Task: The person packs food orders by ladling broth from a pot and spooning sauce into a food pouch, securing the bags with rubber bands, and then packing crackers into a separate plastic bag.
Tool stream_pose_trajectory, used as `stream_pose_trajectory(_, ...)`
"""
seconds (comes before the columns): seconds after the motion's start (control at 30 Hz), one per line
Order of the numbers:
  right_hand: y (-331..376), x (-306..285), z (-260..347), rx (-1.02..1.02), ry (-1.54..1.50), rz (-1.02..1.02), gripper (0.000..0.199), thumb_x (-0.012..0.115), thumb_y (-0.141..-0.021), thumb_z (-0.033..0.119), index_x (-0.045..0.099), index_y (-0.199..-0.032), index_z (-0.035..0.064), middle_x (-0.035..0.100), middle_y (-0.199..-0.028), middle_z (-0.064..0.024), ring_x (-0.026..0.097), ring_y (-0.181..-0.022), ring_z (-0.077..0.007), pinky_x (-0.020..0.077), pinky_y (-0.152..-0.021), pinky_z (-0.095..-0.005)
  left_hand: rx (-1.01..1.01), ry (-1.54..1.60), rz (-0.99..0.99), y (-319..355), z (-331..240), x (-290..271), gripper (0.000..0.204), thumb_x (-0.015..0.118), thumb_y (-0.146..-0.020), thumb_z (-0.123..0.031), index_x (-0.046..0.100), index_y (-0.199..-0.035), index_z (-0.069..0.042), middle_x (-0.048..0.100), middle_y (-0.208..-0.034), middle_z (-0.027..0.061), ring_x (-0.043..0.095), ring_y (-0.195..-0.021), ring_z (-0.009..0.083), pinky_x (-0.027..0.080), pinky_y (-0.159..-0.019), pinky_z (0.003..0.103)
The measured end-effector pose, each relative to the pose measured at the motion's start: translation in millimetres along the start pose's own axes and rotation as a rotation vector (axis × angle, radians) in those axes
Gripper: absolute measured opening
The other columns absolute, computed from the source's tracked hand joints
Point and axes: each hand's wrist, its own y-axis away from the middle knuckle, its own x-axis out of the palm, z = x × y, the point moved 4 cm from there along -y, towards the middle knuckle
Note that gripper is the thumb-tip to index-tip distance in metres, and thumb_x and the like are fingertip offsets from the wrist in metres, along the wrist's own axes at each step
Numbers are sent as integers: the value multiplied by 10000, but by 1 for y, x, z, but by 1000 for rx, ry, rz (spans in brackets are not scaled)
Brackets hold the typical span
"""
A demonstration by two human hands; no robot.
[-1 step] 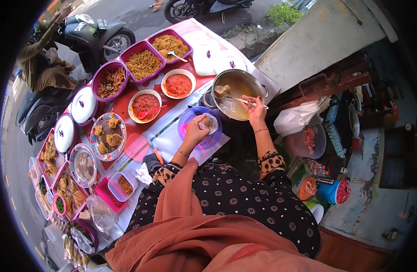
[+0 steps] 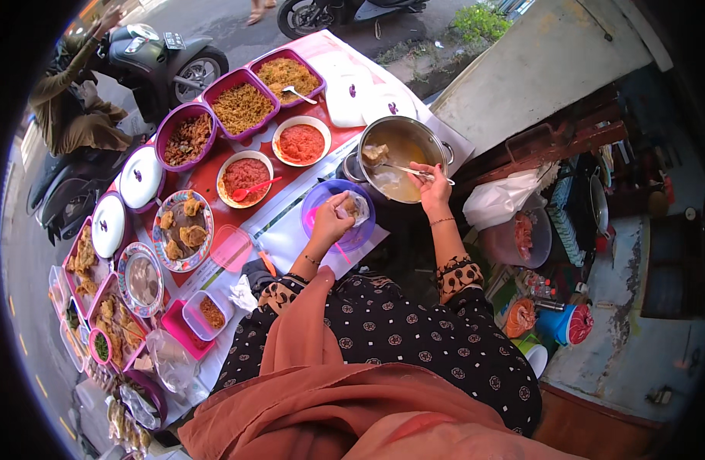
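Observation:
My left hand point(image 2: 331, 220) holds a small clear plastic bag point(image 2: 358, 207) with food in it, over a purple plastic bowl point(image 2: 312, 205) at the table's near edge. My right hand point(image 2: 433, 188) grips the handle of a metal ladle point(image 2: 395, 169). The ladle's scoop dips into a steel pot point(image 2: 415, 127) of pale broth with pieces floating in it. The pot stands just right of the purple bowl.
A red-covered table holds purple tubs of noodles point(image 2: 243, 107), two bowls of red sauce point(image 2: 300, 142), a plate of fried pieces point(image 2: 182, 228), white lids point(image 2: 141, 178) and small boxes. A person by a scooter point(image 2: 69, 107) is at far left. A white bag point(image 2: 498, 201) lies right.

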Motion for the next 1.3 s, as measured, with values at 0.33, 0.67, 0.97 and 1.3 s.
stream_pose_trajectory(0.33,42,26,20,-197,705,257,341,376,-961,183,590,-874,-68,644,-936,-167,625,-892,-248,508,-823,-350,-30,65,11,-1,6,2,610,651,-598,-64,550,-1196,7,589,-1139,118,584,-1008,191,438,-878,256)
stream_pose_trajectory(0.67,39,57,64,-880,1425,494,144,512,-853,59,550,-948,-42,590,-902,-194,572,-872,-368,469,-738,-384,-38,-2,19,1,-9,1,610,652,-598,-67,552,-1196,3,583,-1156,122,577,-1025,190,435,-888,257)
stream_pose_trajectory(0.97,-20,35,11,-766,1333,143,206,490,-885,108,616,-843,-49,646,-840,-202,649,-780,-282,512,-668,-331,-11,-16,-32,3,2,-4,607,656,-589,-106,566,-1179,1,581,-1166,130,583,-1033,208,435,-893,260)
stream_pose_trajectory(1.3,-42,19,-17,-177,406,-74,442,396,-949,295,596,-808,-74,648,-856,-190,642,-770,-266,558,-722,-354,-48,32,-25,1,0,-3,608,647,-592,-80,559,-1188,-1,602,-1114,94,604,-883,140,463,-786,230)
